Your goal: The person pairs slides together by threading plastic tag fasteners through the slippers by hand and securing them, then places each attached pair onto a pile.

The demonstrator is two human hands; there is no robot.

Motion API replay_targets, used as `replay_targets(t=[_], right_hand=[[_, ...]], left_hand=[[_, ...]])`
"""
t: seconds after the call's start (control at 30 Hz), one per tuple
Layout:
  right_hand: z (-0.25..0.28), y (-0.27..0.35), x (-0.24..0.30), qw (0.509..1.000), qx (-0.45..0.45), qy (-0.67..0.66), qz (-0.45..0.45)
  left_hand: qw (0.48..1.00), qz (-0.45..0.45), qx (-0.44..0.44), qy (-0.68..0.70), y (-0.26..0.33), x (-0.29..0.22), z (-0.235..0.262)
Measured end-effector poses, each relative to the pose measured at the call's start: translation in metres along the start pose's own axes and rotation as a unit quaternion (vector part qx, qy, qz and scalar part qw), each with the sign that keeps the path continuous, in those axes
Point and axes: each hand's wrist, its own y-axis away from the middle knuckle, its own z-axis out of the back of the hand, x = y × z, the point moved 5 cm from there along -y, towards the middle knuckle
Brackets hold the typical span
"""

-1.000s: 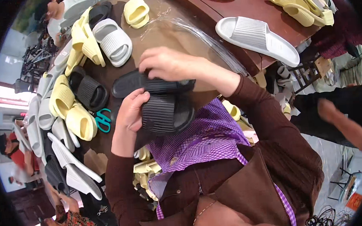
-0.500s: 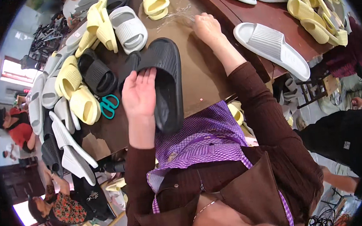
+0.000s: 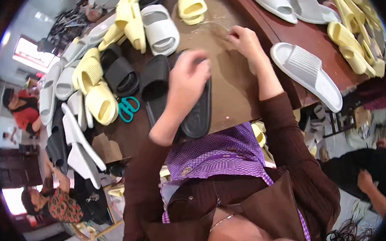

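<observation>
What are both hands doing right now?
Left hand: blurred, resting on the black slide sandal; grip cannot be told.
Right hand: fingers curled on the brown tabletop, holding nothing visible.

The scene is viewed from one head-worn fisheye camera, aimed steeply down and close over the bench (image 3: 239, 86). The near edge is seen mid-frame; straight edges are bent toward the rim.
</observation>
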Motion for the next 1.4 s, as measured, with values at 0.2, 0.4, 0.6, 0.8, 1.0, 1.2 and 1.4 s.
replay_targets(t=[0.2,0.4,0.6,0.8,1.0,1.2,1.4], right_hand=[[-0.005,0.004,0.013,0.991,0.024,-0.134,0.021],[-0.013,0.012,-0.013,0.998,0.051,0.009,0.028],[-0.018,0.012,-0.045,0.99,0.025,0.136,0.029],[-0.014,0.008,-0.054,0.987,0.004,0.159,0.001],[-0.014,0.007,-0.047,0.983,0.021,0.18,0.005],[-0.006,0.017,0.068,0.985,0.017,-0.062,0.16],[-0.041,0.07,0.183,0.942,0.172,-0.002,0.286]], left_hand=[[0.933,-0.252,0.001,-0.257,-0.099,0.032,-0.051],[0.909,-0.131,0.091,-0.384,-0.114,0.052,-0.049],[0.827,-0.203,-0.006,-0.524,-0.101,0.038,0.027],[0.776,-0.198,-0.155,-0.579,-0.046,0.012,0.123],[0.813,-0.144,-0.213,-0.523,0.036,-0.001,0.146],[0.857,-0.07,-0.244,-0.449,0.087,0.004,0.124],[0.907,-0.049,-0.232,-0.347,0.111,-0.001,0.106]])
